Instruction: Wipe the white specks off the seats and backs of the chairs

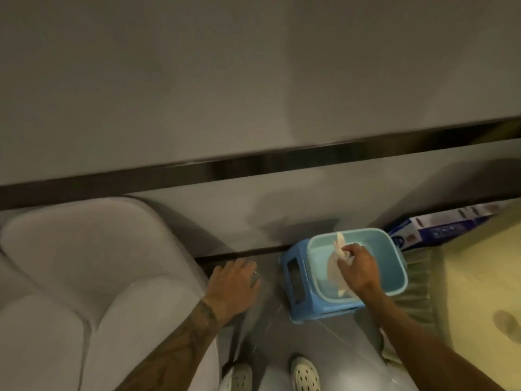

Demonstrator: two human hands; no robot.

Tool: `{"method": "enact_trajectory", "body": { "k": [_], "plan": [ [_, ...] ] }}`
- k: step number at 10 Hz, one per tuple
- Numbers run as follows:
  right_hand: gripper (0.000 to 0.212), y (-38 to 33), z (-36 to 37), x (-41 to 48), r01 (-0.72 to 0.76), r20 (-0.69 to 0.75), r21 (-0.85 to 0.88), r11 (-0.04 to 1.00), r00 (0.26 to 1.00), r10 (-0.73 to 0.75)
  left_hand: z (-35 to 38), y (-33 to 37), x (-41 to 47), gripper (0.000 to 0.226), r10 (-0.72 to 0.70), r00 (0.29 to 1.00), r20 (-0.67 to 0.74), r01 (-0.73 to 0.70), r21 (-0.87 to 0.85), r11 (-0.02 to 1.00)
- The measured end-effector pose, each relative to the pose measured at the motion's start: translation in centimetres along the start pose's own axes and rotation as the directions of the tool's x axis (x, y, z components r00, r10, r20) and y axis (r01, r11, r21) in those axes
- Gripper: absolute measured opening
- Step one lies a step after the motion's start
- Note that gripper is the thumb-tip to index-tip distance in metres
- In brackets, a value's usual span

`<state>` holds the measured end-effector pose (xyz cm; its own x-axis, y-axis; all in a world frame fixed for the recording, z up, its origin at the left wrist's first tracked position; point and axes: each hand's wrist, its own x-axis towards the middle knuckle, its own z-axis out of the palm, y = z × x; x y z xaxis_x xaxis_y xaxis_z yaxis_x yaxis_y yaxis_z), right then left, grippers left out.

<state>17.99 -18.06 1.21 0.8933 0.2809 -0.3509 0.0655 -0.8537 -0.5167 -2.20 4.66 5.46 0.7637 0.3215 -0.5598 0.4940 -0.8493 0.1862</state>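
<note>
We pinch the cloth (335, 266) in our right hand (358, 270) over the basin (380, 248) on the stool (296, 280), likely so drips land inside. Left hand (234, 286) loose, empty, just beside the chair (84, 249).

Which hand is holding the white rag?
The right hand, over the pale blue basin, grips the white rag. The left hand holds nothing; its fingers are spread beside the pale chair.
</note>
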Motion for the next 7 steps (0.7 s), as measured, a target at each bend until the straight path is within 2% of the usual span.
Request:
{"method": "enact_trajectory", "body": {
  "k": [2, 4, 5, 6, 7],
  "plan": [
    [0.025, 7.3, 7.9, 8.3, -0.033, 0.041, 0.015, 0.999, 0.999, 0.033, 9.2, -0.9, 7.0, 0.055, -0.061, 0.998, 0.014, 0.061, -0.008, 0.998],
    [0.025, 11.8, 16.4, 12.4, -0.063, 0.143, 0.032, 0.998, 0.988, 0.058, 16.3, -1.2, 11.9, 0.053, -0.016, 0.999, 0.043, 0.017, -0.018, 1.000],
    [0.028, 12.7, 17.6, 11.8, -0.060, 0.164, 0.004, 0.998, 0.985, 0.059, 17.1, -0.9, 12.4, 0.052, -0.001, 1.000, 0.030, 0.002, -0.008, 1.000],
    [0.034, 11.5, 15.0, 9.8, 0.002, 0.194, -0.068, 0.998, 0.981, 0.011, 14.7, 0.1, 11.4, 0.048, -0.005, 1.000, 0.025, 0.006, -0.031, 1.000],
    [0.042, 8.1, 9.7, 7.8, 0.148, 0.273, -0.148, 0.978, 0.956, -0.103, 9.7, 1.2, 9.3, 0.048, 0.019, 0.999, -0.036, -0.021, -0.053, 0.998]
  ]
}}
